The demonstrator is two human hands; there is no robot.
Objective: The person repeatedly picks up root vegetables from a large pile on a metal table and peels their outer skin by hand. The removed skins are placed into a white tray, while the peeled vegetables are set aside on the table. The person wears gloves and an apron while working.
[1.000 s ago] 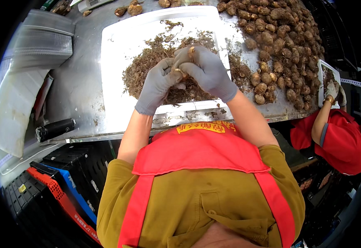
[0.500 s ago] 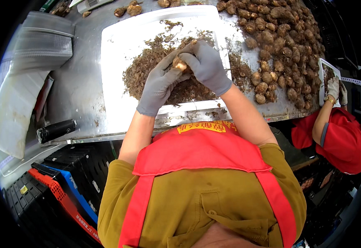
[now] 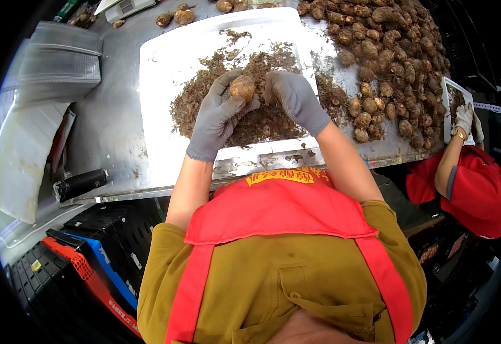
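A small round brown taro (image 3: 242, 88) sits in the fingers of my left hand (image 3: 216, 116), which wears a grey glove. My right hand (image 3: 296, 98), gloved the same way, is just to the right, apart from the taro. Its fingers are curled together, and what they hold, if anything, is hidden. Both hands are over a white tray (image 3: 160, 86) where brown fibrous peelings (image 3: 196, 94) lie in a loose heap.
A large pile of taros (image 3: 402, 63) covers the right of the metal table (image 3: 118, 97). Clear plastic containers (image 3: 61, 60) stand at left beside a black roll (image 3: 80, 183). A scale (image 3: 125, 8) is at the back. At right, a co-worker's gloved hands (image 3: 464, 119) work over another tray.
My right hand has moved off the taro, a little to the right and down. The left hand still holds the taro, now more fully in view and slightly farther left.
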